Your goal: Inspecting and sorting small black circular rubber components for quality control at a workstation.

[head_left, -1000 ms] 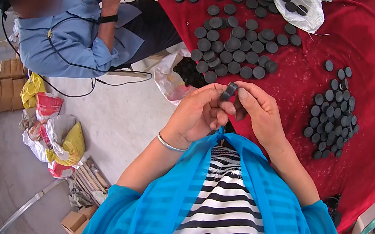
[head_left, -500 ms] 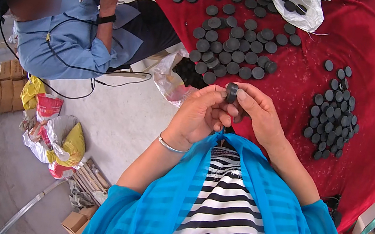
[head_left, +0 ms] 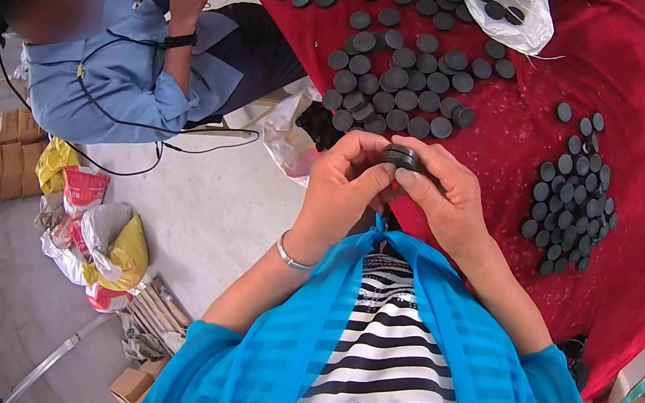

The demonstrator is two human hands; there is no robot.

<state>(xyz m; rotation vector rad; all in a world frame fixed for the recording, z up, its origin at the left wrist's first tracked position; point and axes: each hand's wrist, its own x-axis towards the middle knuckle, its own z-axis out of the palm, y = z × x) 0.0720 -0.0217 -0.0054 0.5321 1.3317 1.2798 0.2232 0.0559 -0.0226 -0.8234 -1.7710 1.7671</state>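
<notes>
Both my hands meet in front of my chest around a small stack of black round discs (head_left: pixel 400 157). My left hand (head_left: pixel 344 188) pinches the stack from the left with thumb and fingers. My right hand (head_left: pixel 445 199) grips it from the right, fingertips on its edge. The stack lies flat between the fingertips, above the near edge of a table covered in red cloth (head_left: pixel 508 174). Several loose black discs (head_left: pixel 399 85) lie spread on the cloth beyond my hands, and another cluster of discs (head_left: pixel 574 194) lies to the right.
A person in a blue shirt (head_left: pixel 117 70) sits at the left, hands raised near the table's corner. A clear plastic bag (head_left: pixel 286 139) hangs at the table edge. A white bag (head_left: pixel 513 2) holds discs at the back. Cardboard boxes (head_left: pixel 6 159) and coloured sacks (head_left: pixel 96 239) stand on the concrete floor.
The disc stack between my fingertips has turned from upright on its edge to lying flat. My hands stay in the same place.
</notes>
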